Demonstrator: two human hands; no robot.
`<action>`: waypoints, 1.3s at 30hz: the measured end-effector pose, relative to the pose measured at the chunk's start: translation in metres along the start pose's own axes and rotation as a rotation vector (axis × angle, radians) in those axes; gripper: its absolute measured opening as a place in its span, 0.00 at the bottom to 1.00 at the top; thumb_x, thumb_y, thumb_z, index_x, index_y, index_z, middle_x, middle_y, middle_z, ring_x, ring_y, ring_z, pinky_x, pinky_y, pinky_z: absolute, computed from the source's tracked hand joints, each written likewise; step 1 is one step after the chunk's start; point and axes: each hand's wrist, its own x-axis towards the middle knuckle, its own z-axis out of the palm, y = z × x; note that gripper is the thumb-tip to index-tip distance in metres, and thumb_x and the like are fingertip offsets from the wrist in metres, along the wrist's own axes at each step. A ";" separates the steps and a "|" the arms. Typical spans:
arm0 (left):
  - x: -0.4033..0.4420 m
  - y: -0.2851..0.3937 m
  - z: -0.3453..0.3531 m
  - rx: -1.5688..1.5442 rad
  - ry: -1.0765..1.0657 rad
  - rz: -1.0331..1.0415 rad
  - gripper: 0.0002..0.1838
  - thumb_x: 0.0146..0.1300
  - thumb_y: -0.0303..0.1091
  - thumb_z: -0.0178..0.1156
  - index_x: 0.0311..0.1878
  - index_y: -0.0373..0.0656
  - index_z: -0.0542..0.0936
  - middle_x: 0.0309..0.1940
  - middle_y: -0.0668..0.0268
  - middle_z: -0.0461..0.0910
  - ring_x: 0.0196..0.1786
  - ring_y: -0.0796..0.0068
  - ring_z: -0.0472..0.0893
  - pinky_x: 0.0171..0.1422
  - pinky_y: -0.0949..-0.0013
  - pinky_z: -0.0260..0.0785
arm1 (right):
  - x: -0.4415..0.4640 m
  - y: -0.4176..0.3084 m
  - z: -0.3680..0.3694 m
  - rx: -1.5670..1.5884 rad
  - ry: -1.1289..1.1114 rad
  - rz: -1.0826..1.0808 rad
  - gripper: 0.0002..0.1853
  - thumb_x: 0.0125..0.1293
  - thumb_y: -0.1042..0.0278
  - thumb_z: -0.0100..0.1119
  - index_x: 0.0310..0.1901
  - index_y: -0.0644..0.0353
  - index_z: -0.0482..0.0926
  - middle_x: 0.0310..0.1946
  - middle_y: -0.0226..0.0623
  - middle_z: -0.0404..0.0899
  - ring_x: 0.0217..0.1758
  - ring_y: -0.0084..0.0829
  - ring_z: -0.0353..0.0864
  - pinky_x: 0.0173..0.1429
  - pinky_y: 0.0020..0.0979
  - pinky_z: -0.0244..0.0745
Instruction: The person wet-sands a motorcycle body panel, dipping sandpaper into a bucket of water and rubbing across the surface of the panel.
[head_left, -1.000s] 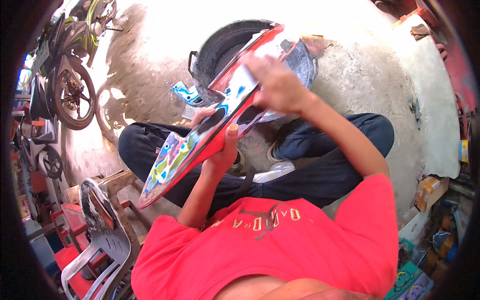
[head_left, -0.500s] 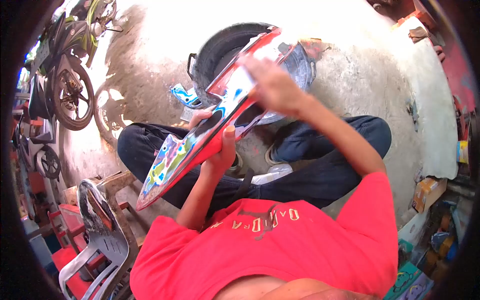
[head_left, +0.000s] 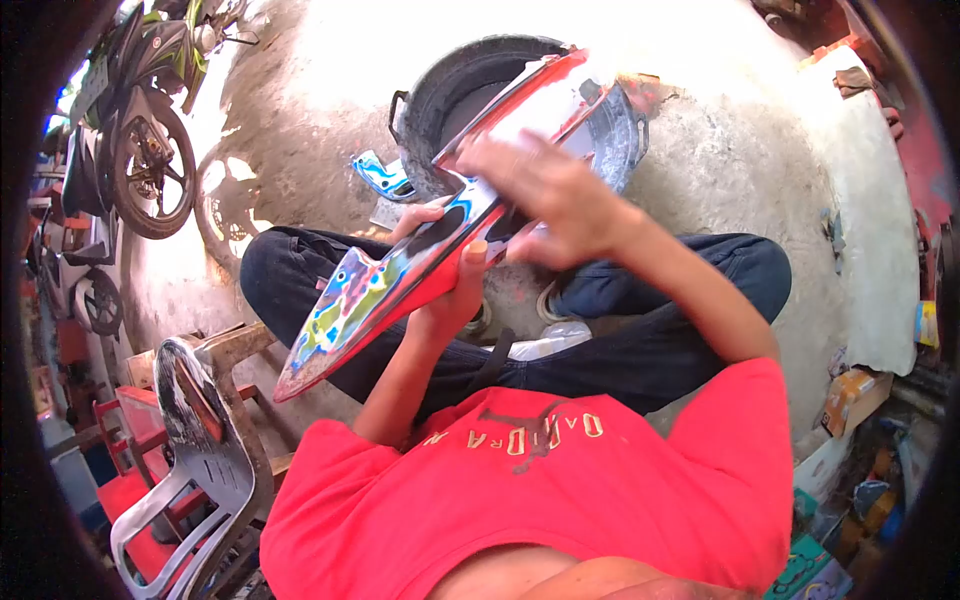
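A long, pointed motorcycle body panel [head_left: 362, 290] slants across my lap, its red, white, blue and green paint showing in swirled patches. My left hand [head_left: 450, 290] grips it around the middle, thumb on the near red edge and fingers over the far side. Over the panel's upper half is my right hand [head_left: 550, 195], its fingers stretched across the surface and blurred, thumb apart. Whether anything lies under those fingers is hidden. The panel's far end reaches over a black tub [head_left: 420, 100] on the floor.
Beside the tub lies a smaller blue-and-white painted piece [head_left: 382, 175]. Motorcycles, one with a dark front wheel [head_left: 152, 165], stand at left. A grey plastic chair [head_left: 215, 470] is at lower left. A cardboard box [head_left: 855, 400] sits at right beside a pale slab [head_left: 875, 220].
My right hand has slid down along the panel, toward my left hand. My left hand keeps its grip. The whole view has shifted slightly.
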 end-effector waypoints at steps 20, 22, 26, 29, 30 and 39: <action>0.004 -0.011 -0.010 0.101 0.053 -0.019 0.18 0.72 0.31 0.57 0.59 0.33 0.67 0.56 0.60 0.68 0.56 0.71 0.72 0.64 0.67 0.64 | -0.013 0.031 0.005 -0.032 0.085 0.102 0.39 0.68 0.44 0.55 0.71 0.69 0.63 0.70 0.57 0.67 0.75 0.53 0.64 0.80 0.49 0.54; 0.003 -0.008 -0.008 0.067 0.094 -0.077 0.21 0.72 0.32 0.57 0.61 0.34 0.64 0.55 0.61 0.68 0.56 0.72 0.72 0.64 0.67 0.64 | -0.010 0.002 0.000 0.084 0.130 0.042 0.36 0.62 0.56 0.60 0.70 0.65 0.67 0.69 0.52 0.70 0.74 0.51 0.67 0.79 0.48 0.57; 0.002 -0.010 -0.007 0.052 0.082 -0.036 0.21 0.72 0.33 0.59 0.61 0.34 0.65 0.55 0.60 0.69 0.56 0.72 0.72 0.64 0.68 0.64 | -0.012 0.029 -0.006 -0.107 0.155 -0.002 0.34 0.52 0.75 0.60 0.66 0.56 0.73 0.65 0.41 0.77 0.67 0.40 0.76 0.73 0.45 0.69; 0.006 -0.007 -0.007 0.034 0.072 -0.030 0.22 0.71 0.34 0.60 0.61 0.34 0.65 0.56 0.60 0.68 0.57 0.72 0.72 0.65 0.68 0.63 | -0.018 0.039 -0.005 -0.015 0.261 -0.026 0.28 0.52 0.79 0.59 0.59 0.58 0.79 0.58 0.41 0.82 0.62 0.42 0.80 0.69 0.43 0.73; 0.007 -0.006 -0.007 0.044 0.071 -0.028 0.23 0.71 0.35 0.60 0.61 0.34 0.65 0.56 0.60 0.68 0.57 0.72 0.72 0.65 0.67 0.63 | -0.018 0.034 -0.006 0.101 0.318 0.043 0.22 0.55 0.80 0.57 0.53 0.59 0.83 0.53 0.39 0.85 0.57 0.39 0.84 0.66 0.39 0.76; 0.005 -0.003 -0.006 0.028 -0.013 0.007 0.23 0.70 0.35 0.61 0.61 0.34 0.66 0.59 0.59 0.66 0.60 0.70 0.71 0.67 0.66 0.61 | -0.017 0.072 -0.015 1.255 0.625 0.786 0.17 0.71 0.72 0.59 0.59 0.65 0.75 0.51 0.39 0.82 0.50 0.27 0.84 0.57 0.30 0.81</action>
